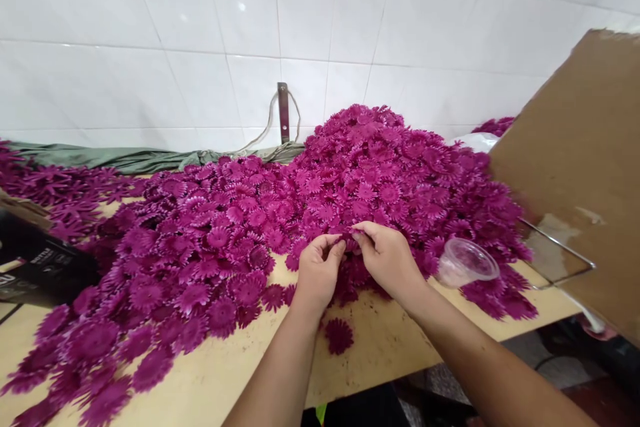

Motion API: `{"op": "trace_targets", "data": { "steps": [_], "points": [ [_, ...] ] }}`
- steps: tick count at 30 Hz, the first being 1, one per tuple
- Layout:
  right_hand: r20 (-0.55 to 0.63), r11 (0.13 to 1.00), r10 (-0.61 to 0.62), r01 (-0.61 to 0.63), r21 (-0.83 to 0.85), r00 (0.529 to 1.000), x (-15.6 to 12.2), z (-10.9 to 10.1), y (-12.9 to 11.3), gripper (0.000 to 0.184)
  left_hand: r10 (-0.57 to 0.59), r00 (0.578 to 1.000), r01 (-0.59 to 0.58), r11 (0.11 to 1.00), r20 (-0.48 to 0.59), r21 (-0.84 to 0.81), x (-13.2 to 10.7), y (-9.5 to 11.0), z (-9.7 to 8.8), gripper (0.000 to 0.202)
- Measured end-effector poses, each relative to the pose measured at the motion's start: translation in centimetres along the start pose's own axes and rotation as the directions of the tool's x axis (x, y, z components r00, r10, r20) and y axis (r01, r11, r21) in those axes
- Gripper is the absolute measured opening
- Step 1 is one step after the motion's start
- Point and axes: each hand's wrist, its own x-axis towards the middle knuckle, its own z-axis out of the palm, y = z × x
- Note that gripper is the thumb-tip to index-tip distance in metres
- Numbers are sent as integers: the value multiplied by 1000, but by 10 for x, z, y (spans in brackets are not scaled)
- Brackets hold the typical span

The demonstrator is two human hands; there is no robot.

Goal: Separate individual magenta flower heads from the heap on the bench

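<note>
A big heap of purple artificial flower heads [350, 173] covers a wooden table [380, 347]. My left hand [317, 270] and my right hand [387, 257] meet at the heap's near edge. Both pinch with their fingertips at a purple flower piece [349, 237] held between them. A single loose flower head [339, 335] lies on the bare wood just below my left wrist.
A clear plastic cup [467, 261] lies tipped over to the right of my right hand. A brown cardboard sheet [580, 167] with a metal wire frame stands at the right. A black box [40, 267] sits at the left edge. Green cloth [125, 159] runs along the white tiled wall.
</note>
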Motion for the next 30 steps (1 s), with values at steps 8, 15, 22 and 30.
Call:
{"op": "trace_targets", "data": {
  "steps": [8,15,22,30],
  "points": [
    [-271,955,218,-148,256,938,43,-28,38,21,-12,997,5,996,-75,-90,-5,1,0,19],
    [-142,995,-68,77,65,988,33,-23,14,22,1,996,-9,996,-91,-93,-2,0,-3,18],
    [199,979,-52,11,204,979,-8,-11,-14,13,-27,993,24,999,-117,-22,-1,0,-3,31],
    [147,984,9,-34,173,989,-1,-6,-5,7,-16,999,13,995,-30,-101,-2,2,0,22]
  ]
}}
